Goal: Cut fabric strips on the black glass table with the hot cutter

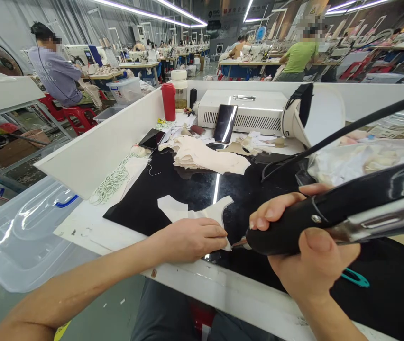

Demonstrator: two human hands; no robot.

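My left hand lies over a cut white fabric piece, fingers together and pinching its near right end. The fabric rests flat on a glossy black mat, partly hidden beneath that hand. In my right hand is a thick black hand-held tool with a silver lever and a rounded front end. My fingers wrap around its body, with the thumb on the near side by the lever. The tool's narrow metal tip almost meets the fabric end beside my left fingertips; whether they touch I cannot tell.
Behind lies a stack of cream fabric pieces. Further back are a phone, a white vented box and a red cup. A black cable crosses at right. A teal clip-like object lies near my right wrist.
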